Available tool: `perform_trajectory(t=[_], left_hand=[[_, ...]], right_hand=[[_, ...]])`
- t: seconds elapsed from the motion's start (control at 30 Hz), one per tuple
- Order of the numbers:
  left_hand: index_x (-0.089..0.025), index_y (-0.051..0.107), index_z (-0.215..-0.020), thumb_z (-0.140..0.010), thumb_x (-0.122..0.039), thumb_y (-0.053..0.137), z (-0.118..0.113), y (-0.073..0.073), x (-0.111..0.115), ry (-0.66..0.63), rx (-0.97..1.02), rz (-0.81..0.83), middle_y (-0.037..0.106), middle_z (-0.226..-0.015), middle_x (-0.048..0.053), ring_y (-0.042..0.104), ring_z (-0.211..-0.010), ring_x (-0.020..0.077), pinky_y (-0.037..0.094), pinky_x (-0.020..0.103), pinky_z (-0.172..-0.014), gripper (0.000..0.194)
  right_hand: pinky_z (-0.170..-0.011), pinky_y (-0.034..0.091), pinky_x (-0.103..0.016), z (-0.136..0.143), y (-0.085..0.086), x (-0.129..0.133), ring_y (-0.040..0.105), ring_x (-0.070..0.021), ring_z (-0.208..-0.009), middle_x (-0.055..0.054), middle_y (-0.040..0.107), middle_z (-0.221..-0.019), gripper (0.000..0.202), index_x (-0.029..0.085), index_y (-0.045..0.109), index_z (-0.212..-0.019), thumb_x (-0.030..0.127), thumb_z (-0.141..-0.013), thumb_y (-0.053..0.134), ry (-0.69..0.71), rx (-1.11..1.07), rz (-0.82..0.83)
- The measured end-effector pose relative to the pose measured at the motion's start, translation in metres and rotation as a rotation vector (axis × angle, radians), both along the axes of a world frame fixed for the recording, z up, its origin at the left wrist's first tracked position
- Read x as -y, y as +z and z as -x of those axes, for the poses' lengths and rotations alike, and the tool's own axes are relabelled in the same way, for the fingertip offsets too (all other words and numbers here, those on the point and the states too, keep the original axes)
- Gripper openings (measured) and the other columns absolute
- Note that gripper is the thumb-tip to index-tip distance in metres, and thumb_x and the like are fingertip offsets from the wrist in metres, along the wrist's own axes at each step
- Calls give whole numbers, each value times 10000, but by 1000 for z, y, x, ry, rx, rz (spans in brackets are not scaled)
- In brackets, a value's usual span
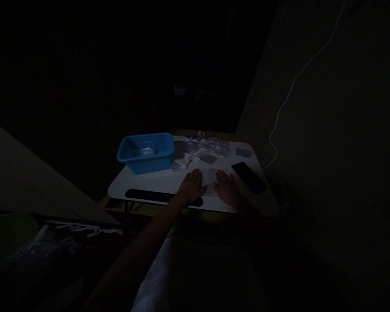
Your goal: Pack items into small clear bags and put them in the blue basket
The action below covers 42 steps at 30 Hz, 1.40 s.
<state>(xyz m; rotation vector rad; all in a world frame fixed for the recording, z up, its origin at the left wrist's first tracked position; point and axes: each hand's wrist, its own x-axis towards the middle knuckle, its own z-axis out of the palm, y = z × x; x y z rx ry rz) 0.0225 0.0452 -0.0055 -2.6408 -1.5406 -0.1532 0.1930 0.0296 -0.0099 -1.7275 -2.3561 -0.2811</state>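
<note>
Both my hands lie flat on a small white table, palms down. A thin clear plastic sheet or bag is spread between and partly under them. My left hand presses near its left side, fingers stretched forward and thumb toward the middle. On its right side rests my right hand, fingers extended. Just beyond are a small flat greyish packet and a heap of crumpled clear plastic. The dim light hides finer details of the sheet.
A blue plastic basin with some clear plastic inside stands at the table's left. A dark phone-like slab lies at the right, near another flat packet. A black slotted strip runs along the front edge. A white cable hangs at right.
</note>
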Motion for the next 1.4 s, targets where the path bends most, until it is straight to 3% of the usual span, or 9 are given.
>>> perform_trajectory(t=[0.17, 0.9, 1.07, 1.17, 1.4], left_hand=[[-18, 289, -1325, -867, -453, 242, 0, 1, 1, 8, -4, 8, 255, -1406, 187, 204, -1310, 262, 199, 371, -1044, 633], [-51, 269, -1344, -840, -538, 257, 4, 7, 2, 34, 10, 66, 224, -1423, 163, 178, -1319, 263, 171, 410, -1052, 701], [-106, 288, -1347, -871, -517, 157, 10, 4, 1, 48, 70, 45, 250, -1424, 108, 192, -1319, 230, 183, 415, -1049, 642], [-141, 302, -1344, -889, -470, 104, 11, 1, 0, 67, 97, 37, 276, -1418, 75, 201, -1317, 219, 196, 425, -1044, 595], [-108, 346, -1315, -868, -515, 189, 10, 1, -2, 163, 105, -23, 306, -1398, 139, 248, -1298, 249, 226, 430, -1023, 625]], right_hand=[[-990, 245, -485, -10, -9, 1, 308, -277, -1263, -182, 363, -1359, 565, 57, 398, -1277, 437, -885, 255, -85, 13, -29], [-976, 277, -465, -21, -18, 1, 346, -281, -1241, -199, 415, -1318, 530, 44, 440, -1245, 388, -894, 238, -54, 26, -137], [-980, 273, -464, -22, -20, 0, 341, -275, -1246, -205, 415, -1315, 518, 34, 445, -1236, 369, -897, 242, -37, 36, -156], [-980, 275, -464, -21, -19, 2, 342, -272, -1247, -195, 416, -1317, 502, 47, 447, -1238, 359, -896, 252, -44, 31, -152], [-991, 269, -453, -16, -8, 6, 339, -267, -1251, -182, 415, -1323, 511, 57, 428, -1261, 361, -897, 237, -80, 13, -96]])
